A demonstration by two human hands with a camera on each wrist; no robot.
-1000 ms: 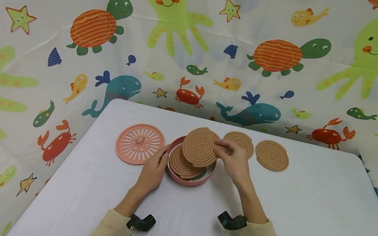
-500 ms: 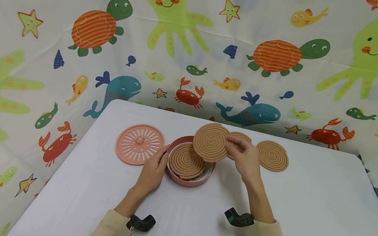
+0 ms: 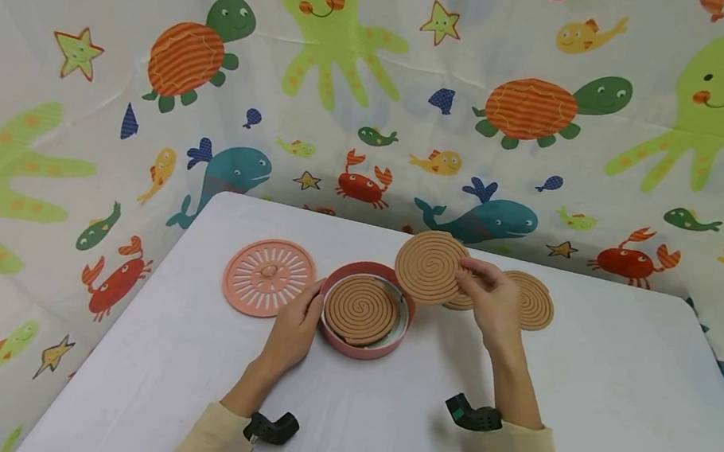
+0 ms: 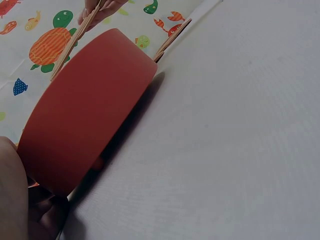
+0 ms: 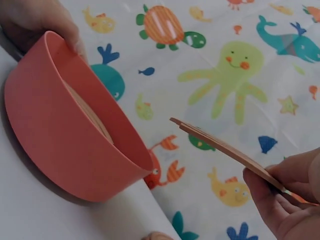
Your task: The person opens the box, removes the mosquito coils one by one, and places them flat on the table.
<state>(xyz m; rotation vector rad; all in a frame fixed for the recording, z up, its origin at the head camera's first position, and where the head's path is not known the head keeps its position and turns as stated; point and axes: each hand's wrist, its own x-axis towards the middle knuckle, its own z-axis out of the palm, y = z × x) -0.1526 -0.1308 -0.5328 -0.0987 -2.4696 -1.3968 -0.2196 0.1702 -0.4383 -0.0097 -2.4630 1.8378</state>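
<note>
My right hand (image 3: 496,305) pinches the right edge of a flat brown mosquito coil (image 3: 430,267), held tilted above the table. In the right wrist view this coil (image 5: 225,150) is edge-on between thumb and fingers. The left hand (image 3: 295,327) grips the left side of a round reddish-pink box (image 3: 407,329), its thumb at the rim. Another mosquito coil (image 3: 360,309) lies inside the box. In the left wrist view the box's wall (image 4: 95,110) fills the middle, and the fingers on it are only partly visible.
A pink slotted round lid (image 3: 269,277) lies left of the box. Behind the right hand lie a partly hidden mosquito coil (image 3: 460,302) and another coil (image 3: 533,301) on the white table (image 3: 629,402). A sea-animal printed curtain (image 3: 401,87) hangs behind the table.
My right hand has carried the mosquito coil up and rightward from over the box, uncovering the coil inside. The left hand has stayed on the box.
</note>
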